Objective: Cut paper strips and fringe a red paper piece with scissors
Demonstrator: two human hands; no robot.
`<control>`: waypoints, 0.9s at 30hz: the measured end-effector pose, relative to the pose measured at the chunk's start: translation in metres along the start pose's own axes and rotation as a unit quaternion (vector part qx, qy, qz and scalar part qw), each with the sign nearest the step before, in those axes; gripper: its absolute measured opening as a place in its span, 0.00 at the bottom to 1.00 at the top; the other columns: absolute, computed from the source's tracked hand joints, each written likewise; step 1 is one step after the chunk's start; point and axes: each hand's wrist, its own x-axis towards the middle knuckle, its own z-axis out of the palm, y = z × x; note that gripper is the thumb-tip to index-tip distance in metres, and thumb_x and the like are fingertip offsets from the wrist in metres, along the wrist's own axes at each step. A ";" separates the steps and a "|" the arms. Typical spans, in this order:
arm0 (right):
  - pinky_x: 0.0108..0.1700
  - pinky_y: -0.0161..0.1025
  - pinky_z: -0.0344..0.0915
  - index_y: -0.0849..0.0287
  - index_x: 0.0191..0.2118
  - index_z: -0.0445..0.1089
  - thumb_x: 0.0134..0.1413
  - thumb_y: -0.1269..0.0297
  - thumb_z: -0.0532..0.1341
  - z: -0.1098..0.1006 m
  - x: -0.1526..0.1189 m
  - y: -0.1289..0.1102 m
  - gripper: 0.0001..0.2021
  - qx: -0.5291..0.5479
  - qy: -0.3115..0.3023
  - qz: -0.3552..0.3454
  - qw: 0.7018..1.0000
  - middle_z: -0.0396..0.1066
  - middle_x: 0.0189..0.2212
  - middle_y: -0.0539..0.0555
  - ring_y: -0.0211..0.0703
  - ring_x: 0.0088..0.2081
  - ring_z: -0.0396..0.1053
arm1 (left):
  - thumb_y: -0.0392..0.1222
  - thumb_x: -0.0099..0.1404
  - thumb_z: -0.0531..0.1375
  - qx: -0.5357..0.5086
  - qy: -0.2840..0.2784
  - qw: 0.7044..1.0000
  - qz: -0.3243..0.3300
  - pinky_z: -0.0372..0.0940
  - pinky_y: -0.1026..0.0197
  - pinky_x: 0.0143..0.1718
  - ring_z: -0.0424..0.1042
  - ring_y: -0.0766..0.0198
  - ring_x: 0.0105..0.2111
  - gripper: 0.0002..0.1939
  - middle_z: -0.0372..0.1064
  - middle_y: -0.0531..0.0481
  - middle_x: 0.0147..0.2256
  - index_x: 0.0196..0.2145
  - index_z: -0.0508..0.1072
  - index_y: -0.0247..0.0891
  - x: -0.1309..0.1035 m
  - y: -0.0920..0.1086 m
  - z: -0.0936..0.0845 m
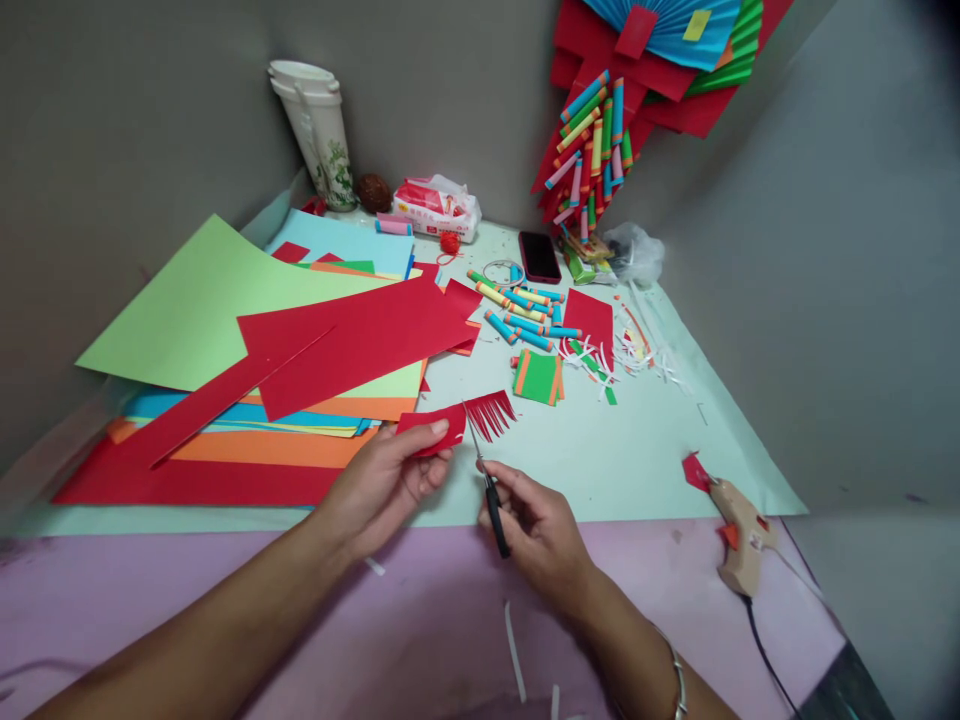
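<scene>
My left hand (394, 485) pinches a strip of red paper (437, 428) between thumb and fingers. The strip's right end is cut into a fringe (491, 415) of thin, slightly curling slits. In my right hand (541, 520) is a pair of scissors (493, 505) with black handles, its blades pointing up at the strip where the fringe begins. Its fingers wrap round the handles and hide part of them. Just beyond, a green paper square with orange edges (538, 377) lies on the pale sheet.
Large coloured sheets (187, 310) are stacked at left, red pieces (360, 345) on top. Small paper rolls (529, 310), a phone (539, 257) and white paper shreds (645, 355) lie farther back. A glue gun (742, 540) rests at right. A paper decoration (600, 130) stands against the wall.
</scene>
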 end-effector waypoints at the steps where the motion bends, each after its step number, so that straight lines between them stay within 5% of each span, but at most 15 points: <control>1: 0.30 0.32 0.65 0.59 0.54 0.69 0.54 0.69 0.60 0.000 0.000 0.001 0.21 -0.001 -0.001 -0.003 1.000 0.73 0.30 0.52 0.36 0.26 0.66 | 0.30 0.55 0.65 -0.009 -0.002 1.000 -0.012 0.63 0.73 0.19 0.66 0.74 0.17 0.04 0.70 0.52 0.20 0.23 0.77 0.32 0.000 0.001 0.000; 5: 0.30 0.32 0.64 0.60 0.53 0.69 0.54 0.69 0.61 0.000 0.001 0.000 0.20 0.005 0.001 0.001 1.000 0.71 0.28 0.50 0.35 0.26 0.65 | 0.31 0.55 0.65 -0.010 -0.023 1.000 -0.018 0.61 0.73 0.17 0.65 0.74 0.16 0.05 0.70 0.53 0.19 0.23 0.76 0.33 0.000 0.001 -0.001; 10: 0.30 0.35 0.63 0.59 0.51 0.68 0.55 0.63 0.62 -0.001 0.001 -0.012 0.18 0.076 -0.041 0.043 0.995 0.66 0.25 0.47 0.35 0.24 0.62 | 0.40 0.57 0.67 0.083 -0.034 0.992 0.084 0.61 0.71 0.20 0.64 0.71 0.18 0.10 0.69 0.52 0.17 0.21 0.75 0.34 -0.001 -0.004 -0.004; 17: 0.31 0.37 0.61 0.61 0.50 0.67 0.56 0.64 0.61 0.000 -0.001 -0.018 0.16 0.083 -0.084 0.069 0.991 0.67 0.27 0.49 0.36 0.26 0.63 | 0.50 0.62 0.62 0.209 0.060 0.949 0.228 0.59 0.67 0.22 0.62 0.68 0.19 0.19 0.68 0.52 0.17 0.18 0.71 0.37 0.001 -0.006 -0.011; 27: 0.31 0.36 0.57 0.63 0.50 0.68 0.48 0.69 0.62 0.005 -0.001 -0.017 0.20 0.041 -0.053 0.071 0.995 0.63 0.26 0.47 0.36 0.26 0.58 | 0.51 0.64 0.60 0.276 0.090 0.920 0.263 0.60 0.64 0.23 0.63 0.67 0.20 0.20 0.69 0.52 0.18 0.18 0.72 0.38 0.002 -0.008 -0.013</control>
